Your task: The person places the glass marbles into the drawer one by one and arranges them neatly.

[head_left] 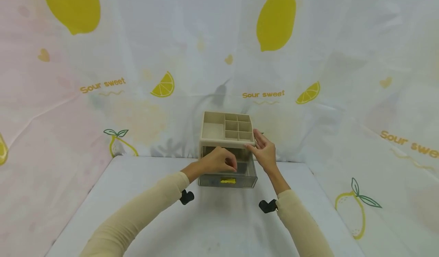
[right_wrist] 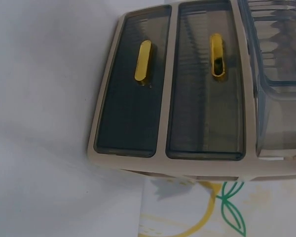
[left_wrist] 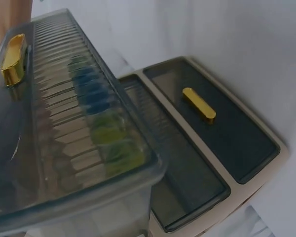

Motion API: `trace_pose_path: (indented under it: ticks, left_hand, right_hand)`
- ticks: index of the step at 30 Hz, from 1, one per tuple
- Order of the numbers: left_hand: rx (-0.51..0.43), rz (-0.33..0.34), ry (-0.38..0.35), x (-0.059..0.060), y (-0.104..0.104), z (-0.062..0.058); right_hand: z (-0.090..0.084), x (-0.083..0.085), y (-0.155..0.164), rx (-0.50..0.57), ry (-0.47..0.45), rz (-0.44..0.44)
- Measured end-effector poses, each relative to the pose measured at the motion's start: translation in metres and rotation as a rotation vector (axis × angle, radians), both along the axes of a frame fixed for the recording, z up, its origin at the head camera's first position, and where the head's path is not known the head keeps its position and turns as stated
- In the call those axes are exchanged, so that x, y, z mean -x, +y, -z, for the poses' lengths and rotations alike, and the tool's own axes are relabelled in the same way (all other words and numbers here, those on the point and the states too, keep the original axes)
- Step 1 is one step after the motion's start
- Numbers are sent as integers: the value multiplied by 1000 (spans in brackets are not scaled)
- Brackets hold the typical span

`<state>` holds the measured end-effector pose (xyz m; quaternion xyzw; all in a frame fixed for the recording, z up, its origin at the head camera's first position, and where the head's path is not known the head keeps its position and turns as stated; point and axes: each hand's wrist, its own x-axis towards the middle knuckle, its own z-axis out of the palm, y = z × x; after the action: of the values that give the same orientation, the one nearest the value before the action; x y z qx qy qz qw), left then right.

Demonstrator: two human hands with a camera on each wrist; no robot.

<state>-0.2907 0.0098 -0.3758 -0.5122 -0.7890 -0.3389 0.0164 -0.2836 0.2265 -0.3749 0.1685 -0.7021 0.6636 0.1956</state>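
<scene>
A beige desktop organizer (head_left: 212, 140) stands near the back wall, its top drawer (head_left: 247, 180) pulled out. The drawer is clear grey plastic with a gold handle (left_wrist: 14, 58); blurred blue shapes (left_wrist: 91, 91) and green shapes (left_wrist: 111, 136) show through it. My left hand (head_left: 219, 161) is over the drawer with curled fingers, thumb tip low above its interior. Whether it pinches something I cannot tell, as the fingertips are partly hidden. My right hand (head_left: 265, 152) rests against the organizer's right side, fingers extended along it and thumb at the top front edge.
Two closed drawers sit below the pulled-out one, a middle drawer (right_wrist: 207, 108) and a bottom drawer (right_wrist: 130, 108), each with a gold handle. Divided compartments (head_left: 238, 126) form the organizer's top. A white table (head_left: 144, 196) lies under it, and a lemon-print cloth (head_left: 192, 51) hangs behind.
</scene>
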Motion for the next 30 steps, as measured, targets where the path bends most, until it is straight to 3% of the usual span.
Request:
trace_pose_path:
  ticks: [5, 10, 16, 25, 30]
  left_hand:
    - [123, -14, -45, 3, 5, 6]
    - [178, -26, -118, 2, 8, 7]
    - [235, -49, -116, 0, 8, 3]
    - [239, -39, -94, 2, 8, 2]
    - [167, 6, -31, 2, 2, -2]
  right_hand:
    - [0, 0, 0, 13, -11, 1]
    - [1, -1, -1, 11, -17, 6]
    - [1, 1, -1, 9, -2, 10]
    - [1, 2, 0, -12, 10, 20]
    - [4, 4, 1, -2, 4, 11]
